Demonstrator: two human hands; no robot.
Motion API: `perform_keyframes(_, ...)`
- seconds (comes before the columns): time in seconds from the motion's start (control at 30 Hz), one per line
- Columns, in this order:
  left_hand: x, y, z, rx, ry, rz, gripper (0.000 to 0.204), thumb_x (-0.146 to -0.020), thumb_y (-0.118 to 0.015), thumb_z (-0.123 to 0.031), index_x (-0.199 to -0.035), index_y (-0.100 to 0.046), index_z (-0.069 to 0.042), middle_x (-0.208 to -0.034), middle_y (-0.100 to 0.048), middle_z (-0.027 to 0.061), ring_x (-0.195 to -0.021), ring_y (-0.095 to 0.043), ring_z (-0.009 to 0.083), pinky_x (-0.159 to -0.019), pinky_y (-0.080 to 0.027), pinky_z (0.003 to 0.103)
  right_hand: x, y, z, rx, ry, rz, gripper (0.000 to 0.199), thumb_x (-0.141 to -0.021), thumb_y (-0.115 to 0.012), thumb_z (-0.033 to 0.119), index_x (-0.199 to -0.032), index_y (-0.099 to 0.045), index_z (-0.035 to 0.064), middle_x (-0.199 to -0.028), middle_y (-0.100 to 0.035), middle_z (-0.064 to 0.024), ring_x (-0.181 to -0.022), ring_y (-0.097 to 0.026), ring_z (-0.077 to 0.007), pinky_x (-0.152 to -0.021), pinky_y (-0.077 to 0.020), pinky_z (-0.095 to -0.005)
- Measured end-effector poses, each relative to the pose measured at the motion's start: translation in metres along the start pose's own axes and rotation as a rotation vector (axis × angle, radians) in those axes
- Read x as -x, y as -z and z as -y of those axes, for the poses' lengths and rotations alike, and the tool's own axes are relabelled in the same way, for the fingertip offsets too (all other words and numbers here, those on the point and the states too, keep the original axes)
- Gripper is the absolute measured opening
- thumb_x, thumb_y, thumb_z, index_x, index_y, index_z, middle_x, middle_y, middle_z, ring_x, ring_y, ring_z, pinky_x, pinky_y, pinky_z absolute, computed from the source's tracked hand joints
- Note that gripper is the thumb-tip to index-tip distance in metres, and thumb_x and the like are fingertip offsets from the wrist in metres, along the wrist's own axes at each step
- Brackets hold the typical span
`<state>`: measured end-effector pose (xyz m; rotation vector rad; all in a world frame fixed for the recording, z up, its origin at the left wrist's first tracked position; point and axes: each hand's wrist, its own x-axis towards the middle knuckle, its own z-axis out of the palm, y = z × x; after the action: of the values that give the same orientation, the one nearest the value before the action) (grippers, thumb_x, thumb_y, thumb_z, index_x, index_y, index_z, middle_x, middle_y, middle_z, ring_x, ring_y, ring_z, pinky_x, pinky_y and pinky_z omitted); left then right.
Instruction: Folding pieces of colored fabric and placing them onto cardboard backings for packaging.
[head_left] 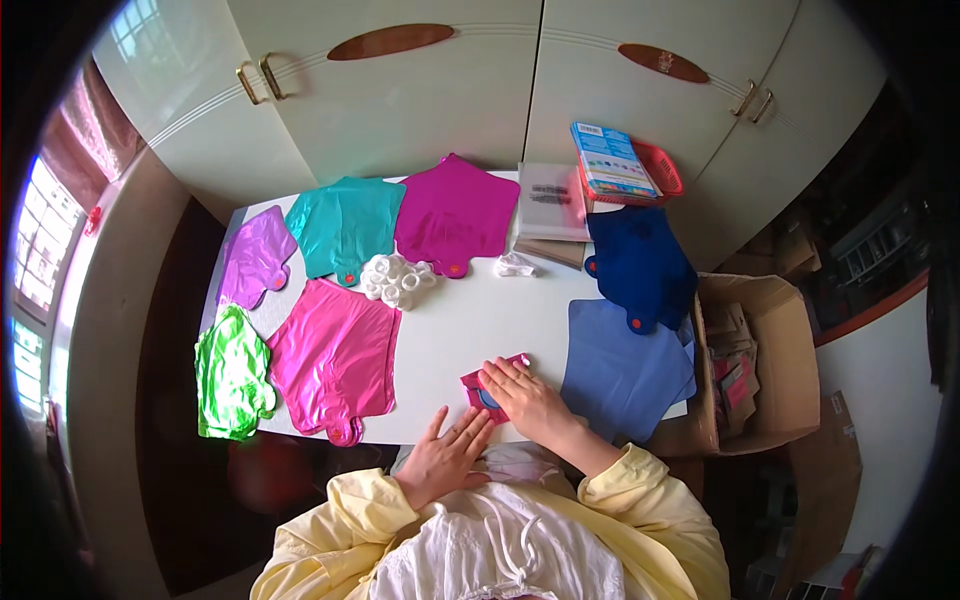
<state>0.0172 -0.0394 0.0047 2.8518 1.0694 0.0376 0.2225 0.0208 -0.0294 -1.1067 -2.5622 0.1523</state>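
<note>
A small folded packet of pink foil with a blue patch (470, 384) lies on the white table near its front edge. Flat across its right side rests my right hand (532, 402), fingers stretched out and close together. My left hand (447, 456) is laid out with straight fingers at the table's edge, its fingertips by the packet's lower left corner. Part of the packet is covered by the right hand. Left of it spreads a pink foil piece (335, 350) with a rounded tab; to the right lies a stack of blue-grey sheets (618, 355).
Foil pieces in green (228, 375), lilac (255, 260), teal (345, 225), magenta (458, 215) and navy (640, 262) ring the table. White coiled ribbons (395, 282) sit mid-left. Clear bags (550, 205) and a red basket (660, 172) stand behind; a cardboard box (775, 400) is at right.
</note>
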Motion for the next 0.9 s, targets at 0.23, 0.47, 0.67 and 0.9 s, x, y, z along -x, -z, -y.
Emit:
perform_keyframes(0.23,-0.031,0.076,0.107,0.160,-0.029,-0.053,0.025,-0.080,-0.068,-0.024,-0.098,-0.067,-0.007,-0.093,-0.066,0.0093,-0.083,-0.064,0.0259,-0.073,-0.052,0.037,0.011,-0.001,0.011,0.043,-0.036,0.075,0.077,-0.084,-0.055,0.049,-0.137,-0.037,-0.0032,-0.144,-0.036,-0.0213,-0.135,-0.032,-0.0348,-0.111,-0.0260,-0.0445)
perform_keyframes(0.47,-0.147,0.081,0.178,0.057,0.025,-0.321,0.012,-0.081,-0.062,-0.015,-0.088,-0.067,-0.007,-0.088,-0.064,0.0086,-0.089,-0.061,0.0267,-0.078,-0.050,0.039,0.013,0.012,0.027,0.075,-0.065,0.215,0.100,-0.075,-0.057,0.066,-0.141,-0.029,-0.0040,-0.148,-0.027,-0.0222,-0.138,-0.024,-0.0351,-0.113,-0.0198,-0.0451)
perform_keyframes(0.67,-0.228,0.026,0.145,-0.006,-0.015,-0.300,0.014,-0.082,-0.061,-0.021,-0.085,-0.067,-0.009,-0.089,-0.062,0.0072,-0.092,-0.059,0.0262,-0.079,-0.049,0.040,0.016,0.009,0.026,0.016,-0.090,0.156,0.093,-0.075,-0.062,0.057,-0.139,-0.033,-0.0037,-0.147,-0.030,-0.0207,-0.137,-0.027,-0.0338,-0.113,-0.0211,-0.0442)
perform_keyframes(0.9,-0.253,0.005,0.151,0.079,0.005,-0.212,0.010,-0.078,-0.062,-0.016,-0.079,-0.064,-0.006,-0.085,-0.062,0.0094,-0.086,-0.062,0.0299,-0.075,-0.051,0.040,0.016,0.013,0.025,-0.032,-0.105,0.127,0.088,-0.076,-0.062,0.053,-0.138,-0.035,-0.0036,-0.146,-0.031,-0.0204,-0.136,-0.030,-0.0330,-0.111,-0.0239,-0.0440)
